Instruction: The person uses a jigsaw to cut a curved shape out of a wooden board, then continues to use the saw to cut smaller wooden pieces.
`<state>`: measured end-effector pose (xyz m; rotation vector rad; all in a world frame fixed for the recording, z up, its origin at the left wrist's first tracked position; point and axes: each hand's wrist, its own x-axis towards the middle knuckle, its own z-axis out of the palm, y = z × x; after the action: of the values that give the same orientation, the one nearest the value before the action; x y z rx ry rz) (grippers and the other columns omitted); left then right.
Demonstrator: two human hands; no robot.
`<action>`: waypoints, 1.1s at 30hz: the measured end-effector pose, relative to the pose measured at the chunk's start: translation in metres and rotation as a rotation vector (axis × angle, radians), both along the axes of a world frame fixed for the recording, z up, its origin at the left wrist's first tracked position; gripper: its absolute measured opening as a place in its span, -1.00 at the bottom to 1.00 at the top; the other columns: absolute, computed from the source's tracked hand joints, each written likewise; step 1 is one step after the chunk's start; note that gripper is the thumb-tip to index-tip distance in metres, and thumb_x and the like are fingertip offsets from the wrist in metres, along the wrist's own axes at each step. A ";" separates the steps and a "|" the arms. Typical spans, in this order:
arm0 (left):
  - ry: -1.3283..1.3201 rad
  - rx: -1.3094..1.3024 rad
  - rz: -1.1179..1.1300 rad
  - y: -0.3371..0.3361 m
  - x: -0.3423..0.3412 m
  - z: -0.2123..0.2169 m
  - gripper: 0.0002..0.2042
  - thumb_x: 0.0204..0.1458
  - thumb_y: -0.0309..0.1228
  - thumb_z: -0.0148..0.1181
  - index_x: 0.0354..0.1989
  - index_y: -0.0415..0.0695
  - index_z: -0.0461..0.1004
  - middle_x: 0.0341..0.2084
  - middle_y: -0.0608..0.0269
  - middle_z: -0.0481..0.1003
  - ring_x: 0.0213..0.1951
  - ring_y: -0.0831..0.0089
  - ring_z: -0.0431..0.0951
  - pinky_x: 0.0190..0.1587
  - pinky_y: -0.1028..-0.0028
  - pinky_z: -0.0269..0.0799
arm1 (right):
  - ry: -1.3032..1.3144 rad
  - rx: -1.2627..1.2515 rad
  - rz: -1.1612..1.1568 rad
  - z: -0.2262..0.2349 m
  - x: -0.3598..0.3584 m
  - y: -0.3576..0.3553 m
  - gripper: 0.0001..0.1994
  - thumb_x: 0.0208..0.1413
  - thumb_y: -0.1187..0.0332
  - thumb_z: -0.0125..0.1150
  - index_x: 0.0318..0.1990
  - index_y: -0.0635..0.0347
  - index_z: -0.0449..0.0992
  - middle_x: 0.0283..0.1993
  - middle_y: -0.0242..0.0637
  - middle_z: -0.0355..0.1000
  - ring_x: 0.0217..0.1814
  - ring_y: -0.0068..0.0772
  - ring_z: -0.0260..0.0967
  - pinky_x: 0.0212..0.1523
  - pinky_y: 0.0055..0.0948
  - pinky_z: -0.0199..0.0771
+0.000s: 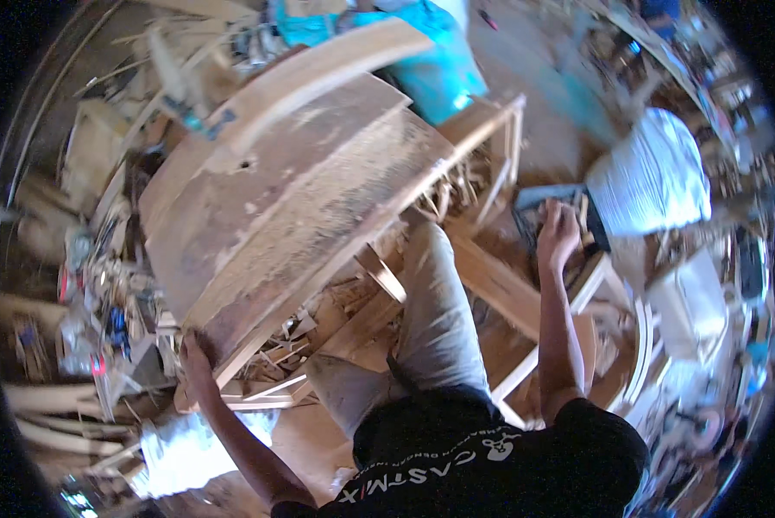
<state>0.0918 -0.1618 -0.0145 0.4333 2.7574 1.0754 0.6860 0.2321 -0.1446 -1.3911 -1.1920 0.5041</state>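
Observation:
A wide wooden workbench with a worn, stained top stands in front of me, tilted across the view. At its near left corner my left hand touches the edge; blur hides how its fingers lie. Out to the right, my right hand hangs over a dark crate that holds wood pieces. Its fingers are curled closed, and what is in them, if anything, cannot be made out. Along the bench's far side lies a long curved wooden piece, with a small dark clamp-like tool near its left end.
Wood offcuts crowd the space under the bench by my legs. A wooden frame and curved parts stand on the right. Beyond are a white sack, a pale container and a turquoise bag. Clutter lines the left.

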 end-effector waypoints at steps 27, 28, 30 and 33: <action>0.063 0.067 0.030 0.012 0.007 -0.008 -0.38 0.45 0.01 -0.12 -0.17 -0.47 0.54 -0.32 -0.43 0.57 -0.21 -0.34 0.57 -0.10 0.01 0.44 | -1.223 0.124 0.669 0.146 -0.371 0.279 -0.35 0.36 -0.29 -0.12 0.33 -0.05 0.49 0.37 0.00 0.43 0.39 0.21 0.36 0.39 0.27 0.25; 0.037 0.097 0.043 0.018 0.010 -0.003 -0.39 0.46 -0.01 -0.12 -0.17 -0.45 0.56 -0.29 -0.47 0.57 -0.12 -0.37 0.59 -0.08 -0.03 0.44 | -1.203 0.157 0.701 0.147 -0.354 0.279 -0.35 0.34 -0.30 -0.10 0.32 -0.08 0.51 0.34 0.02 0.46 0.41 0.22 0.34 0.41 0.30 0.20; 0.118 0.057 0.058 0.011 0.013 -0.003 -0.39 0.46 0.00 -0.14 -0.16 -0.44 0.57 -0.25 -0.47 0.57 -0.09 -0.39 0.58 -0.06 -0.06 0.44 | -1.030 0.132 0.806 0.145 -0.332 0.240 -0.42 0.35 -0.22 -0.04 0.29 -0.07 0.53 0.30 0.04 0.49 0.37 0.25 0.36 0.41 0.21 0.23; 0.156 -0.001 0.083 0.004 0.012 -0.006 -0.38 0.45 0.01 -0.17 -0.12 -0.42 0.58 -0.20 -0.48 0.57 -0.05 -0.40 0.58 -0.02 -0.10 0.44 | -0.896 0.335 0.916 0.161 -0.302 0.157 -0.53 0.36 -0.09 0.07 0.19 -0.02 0.60 0.25 0.05 0.51 0.34 0.26 0.36 0.41 0.10 0.26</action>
<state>0.1038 -0.1580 -0.0210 0.4230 2.9361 1.1033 0.3844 0.3888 0.0166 -0.6877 -2.5386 0.2468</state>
